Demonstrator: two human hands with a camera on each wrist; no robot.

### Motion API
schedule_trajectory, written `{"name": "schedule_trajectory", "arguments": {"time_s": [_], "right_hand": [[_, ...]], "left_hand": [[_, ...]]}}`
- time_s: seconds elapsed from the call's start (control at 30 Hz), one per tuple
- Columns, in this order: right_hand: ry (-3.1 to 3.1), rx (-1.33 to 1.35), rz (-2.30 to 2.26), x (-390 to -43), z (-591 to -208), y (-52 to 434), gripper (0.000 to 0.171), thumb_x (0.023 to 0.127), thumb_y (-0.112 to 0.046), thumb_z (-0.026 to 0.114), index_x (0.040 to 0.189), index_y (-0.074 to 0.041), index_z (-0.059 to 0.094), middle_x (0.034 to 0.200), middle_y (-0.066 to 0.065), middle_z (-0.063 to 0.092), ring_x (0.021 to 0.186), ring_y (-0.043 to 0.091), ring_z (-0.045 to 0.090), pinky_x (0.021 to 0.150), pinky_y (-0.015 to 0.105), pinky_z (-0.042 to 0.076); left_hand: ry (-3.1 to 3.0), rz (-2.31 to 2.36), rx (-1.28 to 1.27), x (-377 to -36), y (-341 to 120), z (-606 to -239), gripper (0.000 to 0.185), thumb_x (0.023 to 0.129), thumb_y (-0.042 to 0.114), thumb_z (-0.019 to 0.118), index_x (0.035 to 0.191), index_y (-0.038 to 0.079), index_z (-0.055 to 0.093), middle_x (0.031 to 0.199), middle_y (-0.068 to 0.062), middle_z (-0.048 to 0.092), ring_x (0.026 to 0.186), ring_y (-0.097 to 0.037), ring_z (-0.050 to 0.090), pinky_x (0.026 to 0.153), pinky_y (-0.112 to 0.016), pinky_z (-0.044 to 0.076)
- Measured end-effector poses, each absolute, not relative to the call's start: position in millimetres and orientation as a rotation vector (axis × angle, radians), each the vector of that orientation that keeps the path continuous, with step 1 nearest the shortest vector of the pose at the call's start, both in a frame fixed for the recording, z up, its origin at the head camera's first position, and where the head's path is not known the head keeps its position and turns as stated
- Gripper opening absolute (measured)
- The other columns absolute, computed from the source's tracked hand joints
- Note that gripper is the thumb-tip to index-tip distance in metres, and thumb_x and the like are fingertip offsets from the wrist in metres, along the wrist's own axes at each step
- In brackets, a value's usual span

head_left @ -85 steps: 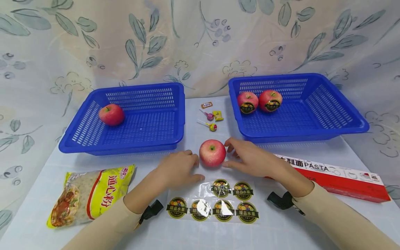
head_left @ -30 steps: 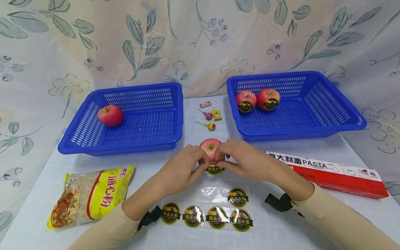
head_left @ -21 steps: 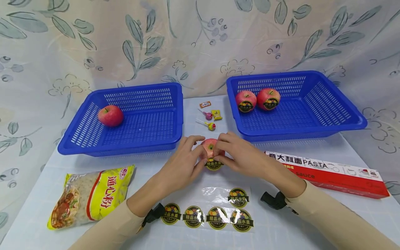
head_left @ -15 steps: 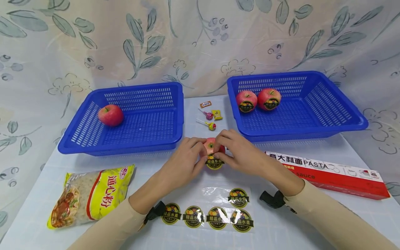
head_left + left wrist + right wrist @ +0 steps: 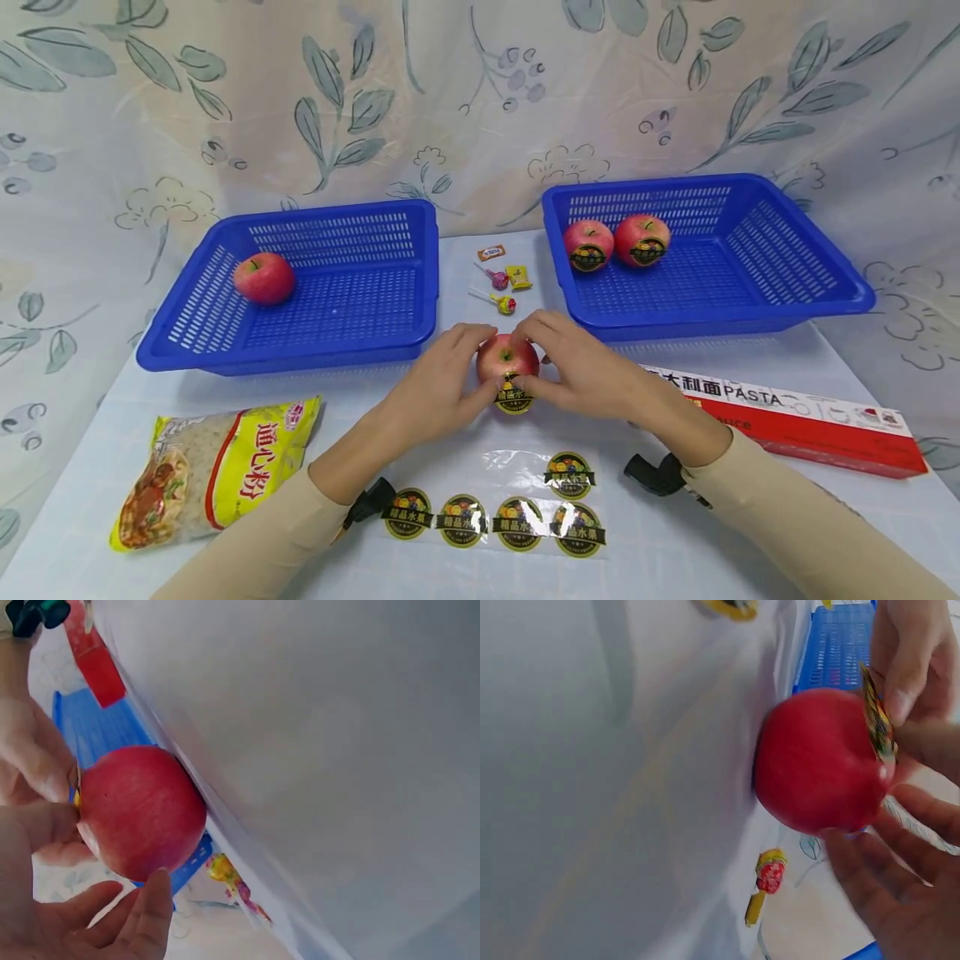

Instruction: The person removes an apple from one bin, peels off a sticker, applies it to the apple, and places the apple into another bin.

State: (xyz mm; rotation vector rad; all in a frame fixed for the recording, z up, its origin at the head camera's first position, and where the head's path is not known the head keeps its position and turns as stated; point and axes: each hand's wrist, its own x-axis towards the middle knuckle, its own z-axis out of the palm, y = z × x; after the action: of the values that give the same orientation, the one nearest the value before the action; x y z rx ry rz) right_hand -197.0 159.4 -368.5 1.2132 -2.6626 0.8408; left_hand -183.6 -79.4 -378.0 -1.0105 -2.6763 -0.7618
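Sticker point(image 5: 514, 398) now sitting on apple point(image 5: 507, 357) | left hand point(image 5: 437, 387), right hand point(image 5: 587, 372) both gripping apple, pressing sticker down | labelling nearly finishing

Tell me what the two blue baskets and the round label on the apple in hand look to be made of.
Left basket and right basket: apparently moulded plastic, with a uniform glossy blue and slotted walls. Round label on the apple: probably a printed glossy film or paper sticker, like those on the shiny clear backing sheet.
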Motion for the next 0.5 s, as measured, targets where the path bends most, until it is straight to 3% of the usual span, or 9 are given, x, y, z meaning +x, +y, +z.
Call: {"name": "schedule_trajectory", "arguments": {"time_s": [0.1,0.2,0.33,0.5], "right_hand": [[-2.738,1.223,0.797,-197.8,-367.2,161.5,0.053,0.092,-0.026,0.079,0.135,-0.009,0.055,0.132,0.005,0.059,0.122,0.021,0.054,0.101,0.042,0.052],[-2.778,1.245,0.786,-200.4,-366.5,161.9,0.059,0.09,-0.026,0.082,0.138,-0.008,0.054,0.135,0.006,0.058,0.126,0.021,0.055,0.106,0.042,0.05],[-2.798,1.263,0.79,-203.5,-364.9,161.9,0.063,0.087,-0.027,0.085,0.139,-0.007,0.054,0.135,0.005,0.058,0.124,0.021,0.056,0.105,0.041,0.051],[-2.826,1.273,0.778,-207.4,-363.8,159.8,0.07,0.086,-0.028,0.085,0.141,-0.005,0.05,0.133,0.007,0.063,0.121,0.022,0.06,0.104,0.042,0.052]], "left_hand": [[-2.748,-0.72,-1.011,-183.1,-80.5,-377.4,0.062,0.092,0.029,0.076,0.141,0.0,0.054,0.136,-0.014,0.061,0.123,-0.029,0.058,0.108,-0.044,0.049],[-2.797,-0.705,-1.013,-184.1,-80.4,-376.4,0.065,0.09,0.033,0.079,0.14,0.001,0.055,0.135,-0.013,0.062,0.124,-0.029,0.058,0.108,-0.045,0.049],[-2.853,-0.711,-0.996,-186.1,-78.3,-374.7,0.072,0.087,0.038,0.083,0.142,0.003,0.053,0.136,-0.012,0.062,0.126,-0.028,0.059,0.108,-0.046,0.049],[-2.872,-0.73,-0.983,-189.8,-74.8,-374.4,0.07,0.084,0.033,0.087,0.138,0.005,0.053,0.13,-0.011,0.066,0.116,-0.026,0.065,0.1,-0.046,0.054]]}}
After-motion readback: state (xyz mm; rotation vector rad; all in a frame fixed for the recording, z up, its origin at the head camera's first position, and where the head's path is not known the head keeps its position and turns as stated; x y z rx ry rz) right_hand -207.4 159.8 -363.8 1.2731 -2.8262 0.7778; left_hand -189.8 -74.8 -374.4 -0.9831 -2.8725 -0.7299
